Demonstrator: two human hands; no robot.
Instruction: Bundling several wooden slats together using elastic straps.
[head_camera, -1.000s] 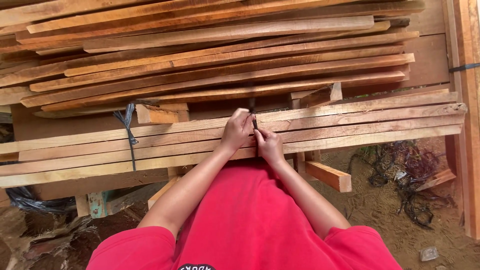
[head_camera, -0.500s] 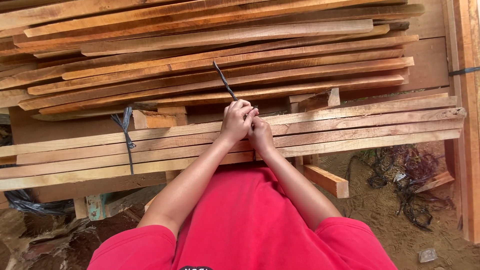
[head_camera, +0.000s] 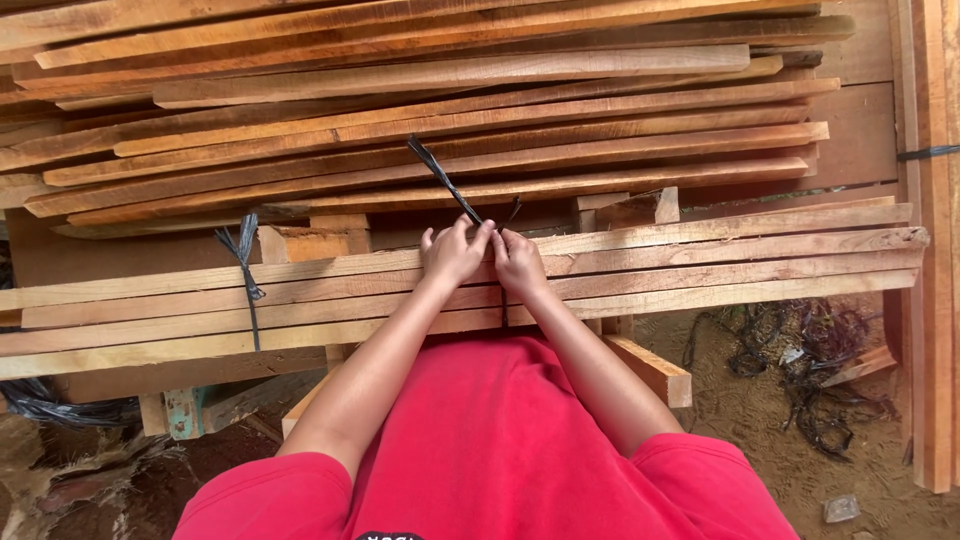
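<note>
A bundle of long wooden slats (head_camera: 720, 262) lies crosswise in front of me on wooden supports. My left hand (head_camera: 452, 252) and my right hand (head_camera: 518, 262) rest together on top of the bundle's middle, both pinching a black plastic strap (head_camera: 440, 178). One end of the strap sticks up and away to the left from my left hand; a short end stands up between the hands. The strap runs down around the slats just below my right hand. A second black strap (head_camera: 247, 275) is tied around the bundle further left.
A large stack of rough boards (head_camera: 450, 110) fills the space behind the bundle. More planks (head_camera: 930, 250) stand along the right edge. A tangle of black straps (head_camera: 810, 380) lies on the sandy ground at the right. A short wooden block (head_camera: 650, 368) sticks out under the bundle.
The strap's free end, hidden a second ago, was pulled up and out to the left and now stands longer. Both hands stayed on the bundle's middle, shifting slightly.
</note>
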